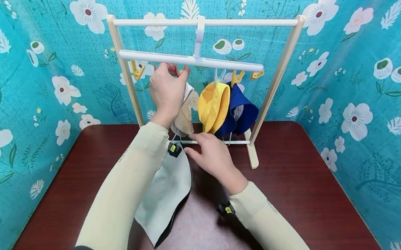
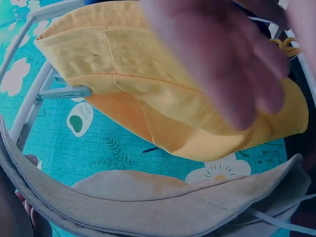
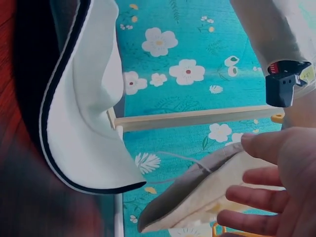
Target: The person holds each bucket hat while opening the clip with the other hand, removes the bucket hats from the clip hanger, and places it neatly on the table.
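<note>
Up at the white hanger bar point(image 1: 165, 57), my left hand point(image 1: 168, 90) pinches a red clothespin point(image 1: 177, 71) at the top of a beige bucket hat point(image 1: 184, 120). The hat hangs below those fingers, with thin white strings at its lower end. My right hand point(image 1: 212, 156) is beside the hat's lower end, fingers spread and loosely bent, holding nothing; its palm side shows in the right wrist view. Just to the right hang a yellow bucket hat point(image 1: 214, 105) on a light blue clothespin point(image 2: 66, 93) and a dark blue hat point(image 1: 244, 112) on a yellow clothespin point(image 1: 237, 78).
A pale bucket hat point(image 1: 167, 192) with a dark underside lies on the brown table point(image 1: 291, 196) under my left forearm. The wooden rack point(image 1: 279, 81) stands at the back, before a flowered blue cloth point(image 1: 355, 78). Spare yellow clothespins point(image 1: 138, 70) hang at both bar ends.
</note>
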A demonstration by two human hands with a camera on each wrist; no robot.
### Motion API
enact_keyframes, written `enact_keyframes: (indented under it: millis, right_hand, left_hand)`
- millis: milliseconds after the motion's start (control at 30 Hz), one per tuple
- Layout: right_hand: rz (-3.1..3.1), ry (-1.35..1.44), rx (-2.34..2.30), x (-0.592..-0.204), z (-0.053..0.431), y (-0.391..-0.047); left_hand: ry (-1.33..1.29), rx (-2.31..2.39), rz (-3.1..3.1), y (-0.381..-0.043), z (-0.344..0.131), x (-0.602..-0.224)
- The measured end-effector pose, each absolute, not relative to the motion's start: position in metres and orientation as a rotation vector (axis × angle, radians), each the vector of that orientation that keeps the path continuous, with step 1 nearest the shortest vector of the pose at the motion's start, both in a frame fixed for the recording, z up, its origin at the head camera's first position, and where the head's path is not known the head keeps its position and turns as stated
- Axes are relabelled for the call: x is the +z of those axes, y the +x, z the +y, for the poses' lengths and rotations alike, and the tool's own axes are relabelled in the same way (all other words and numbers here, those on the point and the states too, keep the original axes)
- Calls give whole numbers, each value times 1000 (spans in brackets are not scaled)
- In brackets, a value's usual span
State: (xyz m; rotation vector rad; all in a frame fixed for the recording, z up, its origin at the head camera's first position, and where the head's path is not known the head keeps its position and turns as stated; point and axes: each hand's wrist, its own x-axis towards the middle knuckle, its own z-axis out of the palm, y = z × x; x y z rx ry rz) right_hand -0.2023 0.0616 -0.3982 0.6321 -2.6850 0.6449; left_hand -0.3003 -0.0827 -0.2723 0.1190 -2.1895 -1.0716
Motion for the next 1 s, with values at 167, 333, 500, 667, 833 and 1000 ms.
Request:
enact_keyframes:
  millis: [167,333,500,667,833,1000]
  right_hand:
    - [-2653,546,715,-396,52,-207]
    - [-2627,484,708,-397,45,-212]
    - [-2620,445,713,-395,41,-217]
    - [-2629,381,769,-392,34,-220]
    - [-2642,277,799,-390,25,-224]
    - [-2651,163,746,-390,18,-230]
  left_hand:
    - [138,-1058,-2199,-300,-80,-273]
    - [130,-1080,-2203,-299,-78,-275]
    - [118,-1086,-2200,-297,-77,-278]
    - [98,-1084,-2195,-296,-77,-279]
    - [109,-1099,-2201,-297,-76,-277]
    - [111,-1107,-2204,-298,-74,-277]
